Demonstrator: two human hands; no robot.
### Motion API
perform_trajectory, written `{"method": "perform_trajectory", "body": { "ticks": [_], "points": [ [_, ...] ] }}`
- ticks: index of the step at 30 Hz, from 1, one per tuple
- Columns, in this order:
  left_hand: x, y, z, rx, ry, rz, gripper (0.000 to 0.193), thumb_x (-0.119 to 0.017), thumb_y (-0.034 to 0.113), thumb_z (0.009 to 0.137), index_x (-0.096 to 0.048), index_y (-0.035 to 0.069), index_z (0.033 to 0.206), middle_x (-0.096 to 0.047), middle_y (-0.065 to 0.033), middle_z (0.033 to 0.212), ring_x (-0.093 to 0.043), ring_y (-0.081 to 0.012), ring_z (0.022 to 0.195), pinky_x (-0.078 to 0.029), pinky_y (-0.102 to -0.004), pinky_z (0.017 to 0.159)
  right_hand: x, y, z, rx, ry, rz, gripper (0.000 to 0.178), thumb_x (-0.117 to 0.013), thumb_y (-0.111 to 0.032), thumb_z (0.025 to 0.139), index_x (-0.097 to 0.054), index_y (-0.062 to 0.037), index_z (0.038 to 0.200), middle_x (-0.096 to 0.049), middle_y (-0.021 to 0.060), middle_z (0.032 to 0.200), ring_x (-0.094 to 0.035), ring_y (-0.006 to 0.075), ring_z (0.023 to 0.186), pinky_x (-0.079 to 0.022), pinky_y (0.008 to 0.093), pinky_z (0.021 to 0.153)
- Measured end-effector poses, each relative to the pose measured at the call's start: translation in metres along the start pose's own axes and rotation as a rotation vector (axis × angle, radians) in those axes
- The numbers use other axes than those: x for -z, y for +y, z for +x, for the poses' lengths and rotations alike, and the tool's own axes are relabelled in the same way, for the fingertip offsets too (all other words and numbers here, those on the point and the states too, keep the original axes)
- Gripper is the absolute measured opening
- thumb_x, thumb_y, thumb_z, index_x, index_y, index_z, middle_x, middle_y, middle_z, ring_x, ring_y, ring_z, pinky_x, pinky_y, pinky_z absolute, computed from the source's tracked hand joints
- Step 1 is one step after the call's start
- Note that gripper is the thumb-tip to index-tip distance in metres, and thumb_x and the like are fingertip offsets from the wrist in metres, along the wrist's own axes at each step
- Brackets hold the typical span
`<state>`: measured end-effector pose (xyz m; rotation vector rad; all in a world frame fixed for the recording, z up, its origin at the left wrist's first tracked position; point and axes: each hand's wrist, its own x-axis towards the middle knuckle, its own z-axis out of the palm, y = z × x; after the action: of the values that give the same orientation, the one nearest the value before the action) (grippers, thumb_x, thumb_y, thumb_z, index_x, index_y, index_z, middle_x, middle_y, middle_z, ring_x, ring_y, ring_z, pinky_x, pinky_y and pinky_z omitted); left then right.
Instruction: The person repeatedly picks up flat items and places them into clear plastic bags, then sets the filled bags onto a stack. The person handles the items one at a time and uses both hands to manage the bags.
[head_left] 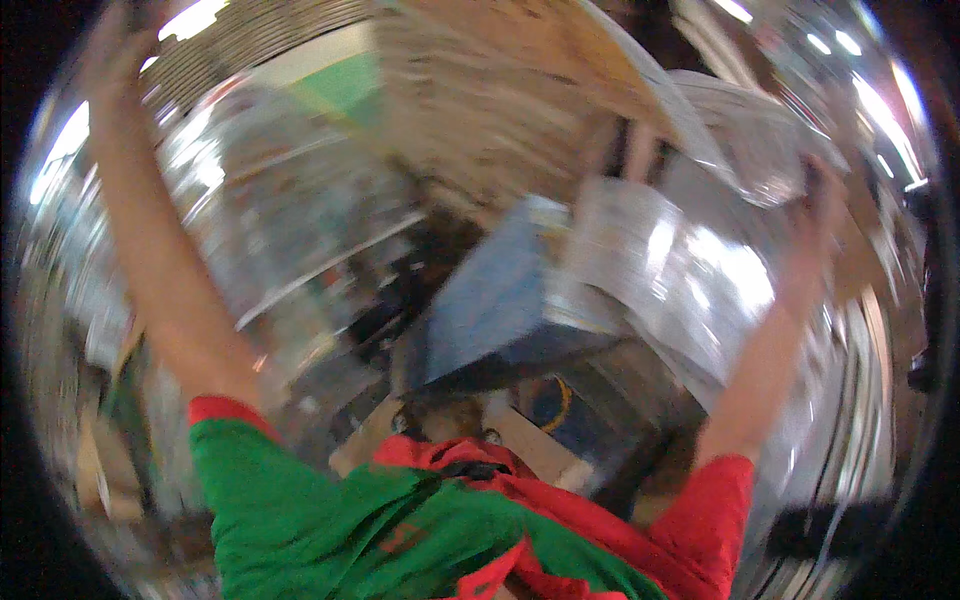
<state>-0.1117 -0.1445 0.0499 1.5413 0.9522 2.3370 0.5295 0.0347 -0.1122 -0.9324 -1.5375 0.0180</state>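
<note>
The right hand (822, 195) is raised at the edge of the clear plastic (705, 265) — blur hides whether its fingers are closed on it or merely against it. The left hand (122, 48) is held high and well apart from the right; I cannot tell if it is open or curled. The plastic spreads below and inward of the right hand.

A loose grip there could let the plastic slip, and a hard pull might snag or tear it on a corner of the blue box (480, 300), inward and below. The big cardboard sheet (480, 110), between the hands, stands in the way of a straight reach across. Below the left hand, shiny wrapped goods (300, 190) — too smeared to identify — could catch that forearm.
</note>
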Motion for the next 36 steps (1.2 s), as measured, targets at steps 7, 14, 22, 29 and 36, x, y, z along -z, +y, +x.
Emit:
{"method": "perform_trajectory", "body": {
  "ticks": [7,14,22,29,36],
  "points": [
    [0.265,-0.071,-0.080,0.392,0.470,0.021,0.039,-0.078,0.005,0.078,-0.066,0.003,0.115,-0.068,-0.0097,0.114,-0.065,-0.0258,0.103,-0.051,-0.0385,0.095,-0.210,-0.073,0.099,-0.600,-0.229,0.742,0.036,-0.063,-0.015,0.091,-0.063,0.0073,0.119,-0.065,0.0157,0.118,-0.062,0.0273,0.107,-0.050,0.0395,0.093],
    [0.448,-0.115,-0.152,0.611,0.750,0.211,0.041,-0.073,0.007,0.082,-0.061,0.003,0.121,-0.065,-0.0098,0.117,-0.063,-0.0254,0.105,-0.053,-0.0409,0.089,-0.517,-0.156,-0.033,-0.366,-0.388,0.642,0.061,-0.064,0.001,0.079,-0.050,0.0018,0.138,-0.057,0.0132,0.134,-0.055,0.0273,0.119,-0.039,0.0382,0.107],
    [0.673,-0.179,-0.085,0.533,0.807,0.303,0.044,-0.075,0.008,0.082,-0.058,0.001,0.123,-0.066,-0.0088,0.116,-0.065,-0.0250,0.101,-0.053,-0.0413,0.088,-0.824,-0.278,-0.116,-0.566,-0.469,0.855,0.063,-0.063,0.004,0.077,-0.050,-0.0026,0.138,-0.056,0.0113,0.135,-0.054,0.0270,0.122,-0.042,0.0394,0.105],
    [0.820,-0.245,-0.055,0.624,0.830,0.280,0.035,-0.069,0.011,0.090,-0.059,-0.005,0.120,-0.066,-0.0112,0.116,-0.064,-0.0262,0.103,-0.055,-0.0414,0.087,-0.993,-0.265,-0.159,-0.876,-0.541,1.052,0.050,-0.062,0.007,0.081,-0.053,-0.0013,0.129,-0.061,0.0138,0.120,-0.062,0.0274,0.103,-0.053,0.0419,0.091],
    [0.908,-0.408,-0.182,1.029,0.978,0.281,0.020,-0.068,0.008,0.091,-0.061,-0.008,0.101,-0.063,-0.0155,0.096,-0.065,-0.0303,0.090,-0.063,-0.0417,0.072,-0.965,-0.213,-0.319,-1.124,-1.052,0.348,0.065,-0.056,0.009,0.081,-0.040,0.0048,0.144,-0.064,0.0235,0.120,-0.069,0.0331,0.098,-0.061,0.0412,0.076]
  ]
}}
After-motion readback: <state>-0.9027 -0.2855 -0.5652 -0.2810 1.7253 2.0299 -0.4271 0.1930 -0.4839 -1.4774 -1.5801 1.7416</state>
